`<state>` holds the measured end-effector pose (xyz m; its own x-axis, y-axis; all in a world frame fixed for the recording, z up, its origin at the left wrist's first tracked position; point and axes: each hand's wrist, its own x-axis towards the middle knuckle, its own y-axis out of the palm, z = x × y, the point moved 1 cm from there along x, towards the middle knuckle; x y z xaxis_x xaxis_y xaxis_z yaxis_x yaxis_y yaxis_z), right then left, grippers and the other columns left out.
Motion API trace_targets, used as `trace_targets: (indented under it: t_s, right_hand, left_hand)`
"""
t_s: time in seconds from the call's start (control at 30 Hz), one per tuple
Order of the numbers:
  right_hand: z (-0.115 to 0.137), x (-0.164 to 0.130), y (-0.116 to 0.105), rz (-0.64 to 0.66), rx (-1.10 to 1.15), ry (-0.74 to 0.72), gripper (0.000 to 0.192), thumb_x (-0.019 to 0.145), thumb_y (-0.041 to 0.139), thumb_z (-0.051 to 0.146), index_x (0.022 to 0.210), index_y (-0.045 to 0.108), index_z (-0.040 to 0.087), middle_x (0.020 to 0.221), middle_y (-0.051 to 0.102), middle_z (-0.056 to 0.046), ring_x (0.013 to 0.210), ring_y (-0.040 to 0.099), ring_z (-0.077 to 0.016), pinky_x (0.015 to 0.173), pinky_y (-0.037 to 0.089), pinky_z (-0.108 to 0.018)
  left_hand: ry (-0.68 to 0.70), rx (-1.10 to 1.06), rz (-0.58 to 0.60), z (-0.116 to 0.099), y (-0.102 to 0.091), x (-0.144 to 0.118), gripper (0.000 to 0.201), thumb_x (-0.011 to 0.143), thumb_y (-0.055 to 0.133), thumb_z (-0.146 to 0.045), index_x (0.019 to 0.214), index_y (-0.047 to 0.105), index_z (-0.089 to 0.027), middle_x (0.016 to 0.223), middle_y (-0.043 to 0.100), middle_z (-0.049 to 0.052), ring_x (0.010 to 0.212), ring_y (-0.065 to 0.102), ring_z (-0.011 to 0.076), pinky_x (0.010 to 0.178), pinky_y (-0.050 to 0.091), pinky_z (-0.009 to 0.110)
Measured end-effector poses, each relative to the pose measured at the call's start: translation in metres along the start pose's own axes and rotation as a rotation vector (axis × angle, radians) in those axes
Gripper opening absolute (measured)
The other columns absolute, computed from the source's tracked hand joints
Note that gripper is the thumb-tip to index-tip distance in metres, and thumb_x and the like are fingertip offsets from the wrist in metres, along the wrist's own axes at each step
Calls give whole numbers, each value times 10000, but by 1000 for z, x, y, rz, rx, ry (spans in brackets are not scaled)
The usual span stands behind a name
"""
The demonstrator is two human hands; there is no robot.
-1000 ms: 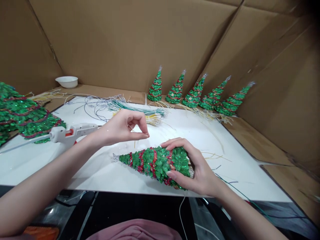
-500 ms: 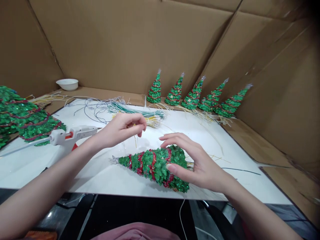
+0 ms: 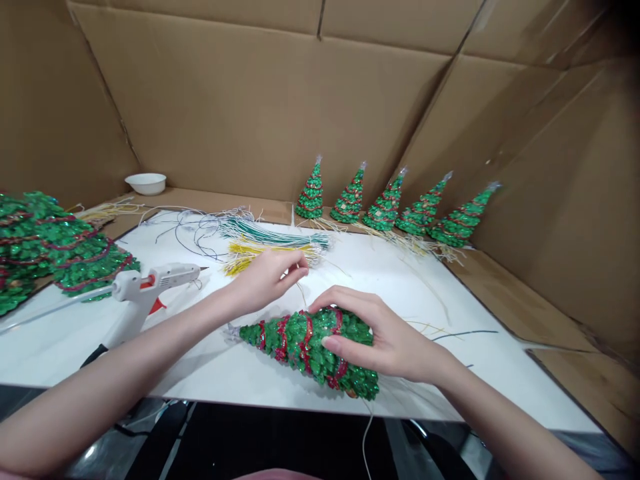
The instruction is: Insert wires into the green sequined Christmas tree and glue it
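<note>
A small green Christmas tree [image 3: 295, 343] with red glittery garlands lies on its side on the white tabletop, its clear star tip pointing left. My right hand [image 3: 387, 333] lies over its wide end, thumb on the near side and fingers over the far side. Above the tree's middle, my left hand [image 3: 270, 280] is closed in a pinch. A thin strand hangs below those fingertips, but I cannot make out what they hold. Behind my left hand lie a bundle of yellow wires [image 3: 240, 255] and a bundle of green wires [image 3: 265, 232].
A white glue gun [image 3: 163, 277] stands left of my forearm, near several larger-looking trees [image 3: 83, 250]. Along the cardboard wall at the back right, several small trees [image 3: 385, 203] stand upright with wires at their bases. A white bowl [image 3: 146, 185] sits at the back left.
My left hand has moved right, closer to my right hand. My right hand has settled onto the tree, fingers now against its far side. The view has tilted up slightly.
</note>
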<state>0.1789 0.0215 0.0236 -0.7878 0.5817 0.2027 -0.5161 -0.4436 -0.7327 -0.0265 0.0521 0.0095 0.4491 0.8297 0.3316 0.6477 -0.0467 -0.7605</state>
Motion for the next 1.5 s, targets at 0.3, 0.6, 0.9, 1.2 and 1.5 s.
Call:
trace_targets:
  t_s: [0.3, 0.6, 0.9, 1.2, 1.5]
  right_hand:
    - [-3, 1, 0, -11, 23, -22, 172, 863, 591, 281, 1018, 601, 209, 1025, 667, -34, 956, 606, -176, 870, 443, -297]
    - [-4, -2, 2, -29, 16, -13, 173, 856, 589, 294, 1007, 605, 210, 1002, 665, -36, 933, 603, -184, 844, 458, -313]
    - [-4, -2, 5, -101, -13, -56, 175, 863, 567, 299, 1007, 600, 204, 999, 653, -66, 916, 604, -202, 824, 476, -342]
    - [-4, -22, -1, -175, -84, -5, 328, 870, 576, 372, 1158, 527, 225, 1141, 606, -90, 1048, 574, -232, 908, 466, -399]
    - [-24, -63, -26, -504, 179, 108, 367, 936, 426, 493, 1219, 502, 272, 1284, 543, -79, 1237, 492, -260, 1047, 397, -468]
  left_hand:
    - [17, -8, 50, -8, 25, 26, 95, 840, 558, -86, 814, 617, -156, 771, 662, 6, 688, 586, 138, 613, 416, 228]
    - [100, -6, 19, -8, 34, 31, 116, 868, 580, -162, 764, 628, -151, 860, 641, 42, 853, 593, 186, 765, 447, 286]
    - [104, -39, -8, -16, 20, 2, 121, 891, 557, -177, 807, 644, -164, 833, 644, 21, 826, 592, 167, 754, 439, 270]
    - [-87, -85, -152, -6, -14, -28, 389, 983, 361, -382, 862, 677, -190, 866, 669, 27, 847, 594, 176, 769, 424, 298]
    - [-189, -85, -150, 18, -15, -42, 372, 951, 406, -421, 842, 673, -186, 901, 679, 36, 882, 595, 195, 790, 416, 292]
